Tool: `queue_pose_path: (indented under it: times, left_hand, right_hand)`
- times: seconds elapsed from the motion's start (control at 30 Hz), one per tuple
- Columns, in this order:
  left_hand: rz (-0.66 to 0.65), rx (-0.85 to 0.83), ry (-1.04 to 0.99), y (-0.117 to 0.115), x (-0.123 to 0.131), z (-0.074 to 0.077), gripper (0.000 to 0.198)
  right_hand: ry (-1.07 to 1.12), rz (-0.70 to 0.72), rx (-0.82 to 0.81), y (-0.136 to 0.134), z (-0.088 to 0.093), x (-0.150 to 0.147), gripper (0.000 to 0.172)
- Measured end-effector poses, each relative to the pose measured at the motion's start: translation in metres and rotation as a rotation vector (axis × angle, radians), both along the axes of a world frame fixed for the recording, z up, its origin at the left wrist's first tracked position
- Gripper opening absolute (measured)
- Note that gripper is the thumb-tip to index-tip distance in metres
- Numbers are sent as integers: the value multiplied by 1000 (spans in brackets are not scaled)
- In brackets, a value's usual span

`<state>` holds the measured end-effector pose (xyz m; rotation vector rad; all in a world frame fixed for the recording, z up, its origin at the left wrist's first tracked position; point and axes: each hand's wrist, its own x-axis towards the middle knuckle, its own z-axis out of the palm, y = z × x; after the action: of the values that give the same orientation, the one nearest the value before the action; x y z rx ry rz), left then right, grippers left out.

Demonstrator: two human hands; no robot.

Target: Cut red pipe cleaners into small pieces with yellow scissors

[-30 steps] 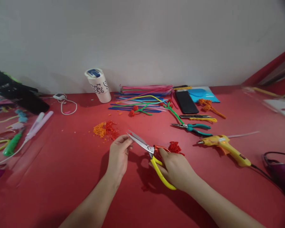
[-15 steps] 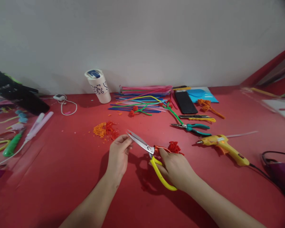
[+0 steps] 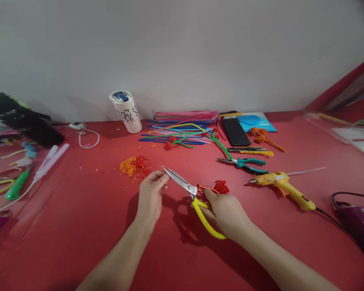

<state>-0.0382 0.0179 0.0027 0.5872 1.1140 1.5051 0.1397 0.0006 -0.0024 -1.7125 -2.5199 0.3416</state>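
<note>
My right hand (image 3: 230,214) is wrapped round the handles of a pair of scissors (image 3: 180,181), one loop yellow and the other orange-red. Their blades point up and left and look almost closed. At the blade tips, my left hand (image 3: 151,190) is closed in a pinch; what it holds is too small to make out. Short red fuzzy pieces (image 3: 222,187) lie just beyond my right hand, and more red pieces (image 3: 186,235) lie in the shadow under the scissors. Orange clippings (image 3: 128,166) and red clippings (image 3: 142,162) are heaped beyond my left hand.
Coloured pipe cleaners (image 3: 182,127) lie at the back beside a white tumbler (image 3: 128,115). Rightward are a phone (image 3: 236,131), pliers (image 3: 245,163), a cutter knife (image 3: 250,150) and a yellow glue gun (image 3: 286,188). A black bottle (image 3: 26,123) and a pink hot tool (image 3: 51,161) are leftward.
The scissor blades have closed slightly at the tips. A red speck between my left fingertips and the blades no longer shows clearly. Both hands stay nearly in place.
</note>
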Motion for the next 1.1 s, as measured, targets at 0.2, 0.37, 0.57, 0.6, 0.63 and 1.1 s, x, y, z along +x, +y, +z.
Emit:
queue_pose_path:
  times: [0.2, 0.37, 0.57, 0.6, 0.63, 1.1]
  left_hand:
    - [-312, -111, -22, -8, 11, 0, 10]
    - [-530, -159, -5, -18, 21, 0, 10]
    - [-603, -131, 50, -19, 22, -1, 9]
    - [-602, -128, 71, -19, 22, -1, 9]
    - [-590, -124, 98, -18, 22, -2, 9]
    - [-268, -58, 205, -10, 13, -4, 10]
  right_hand:
    - [761, -196, -308, 5, 7, -8, 26]
    - [1198, -339, -545, 4, 11, -13, 24]
    - [1172, -309, -542, 1, 11, -12, 15]
    - [1154, -303, -528, 1, 11, -12, 13]
    - [1133, -299, -512, 1, 12, -12, 12]
    - [572, -175, -161, 5, 14, -1, 28]
